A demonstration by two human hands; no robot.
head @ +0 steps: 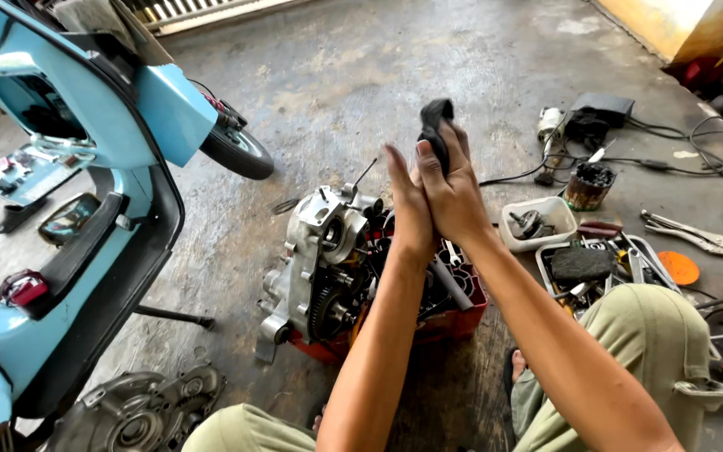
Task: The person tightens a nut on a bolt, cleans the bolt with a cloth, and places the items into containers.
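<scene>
Left hand: the left hand is raised in the middle of the view, fingers straight and together, the palm pressed flat against the right hand; it closes on nothing by itself.
Right hand: the right hand is pressed to the left one, and its fingers are curled around the lower part of a black rubber piece, which stands up out of the hands at 12 o'clock.
Black piece: it is held in the air above the engine, touching only the hands; its exact kind I cannot tell, it looks soft and a little bent.
Engine: a grey scooter engine lies on a red plastic crate, at 7 o'clock from the hands and well below them.
Step in hand: I judge that the black piece is being rubbed or worked between the two palms, away from the engine.
Next move: it seems to need a steady grip of the right fingers, so that the piece does not slip out and fall down on the engine.
Around: a light blue scooter body stands at 9 o'clock; a grey engine cover lies on the floor at 7 o'clock; a white tray with small parts and a tool tray are at 3 o'clock; pliers lie further right.
</scene>
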